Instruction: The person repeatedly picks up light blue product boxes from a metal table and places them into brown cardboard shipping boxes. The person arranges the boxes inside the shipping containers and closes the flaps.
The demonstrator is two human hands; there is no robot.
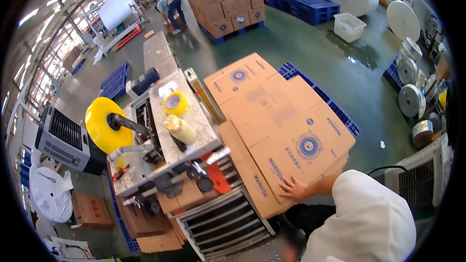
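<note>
My right hand [293, 189] lies with fingers spread on the near edge of a stack of flattened cardboard cartons [276, 102], printed with blue round marks. At the bottom edge a blurred patch of skin shows, likely my left hand [290, 252]; its fingers cannot be made out. Left of the cartons stands a carton taping machine [160, 77] with a large yellow tape roll [99, 128] on its arm. A smaller yellow tape roll [175, 103] and a pale yellowish bottle [180, 129] rest on its top plate.
A roller conveyor [221, 221] adjoins the machine in front. Under the flat cartons is a blue pallet [335, 111]. Packed cartons [228, 0] stand stacked further back, with another person [172, 9] bending beside them. A grey air cooler [63, 133] is at left, a white bin [348, 27] at far right.
</note>
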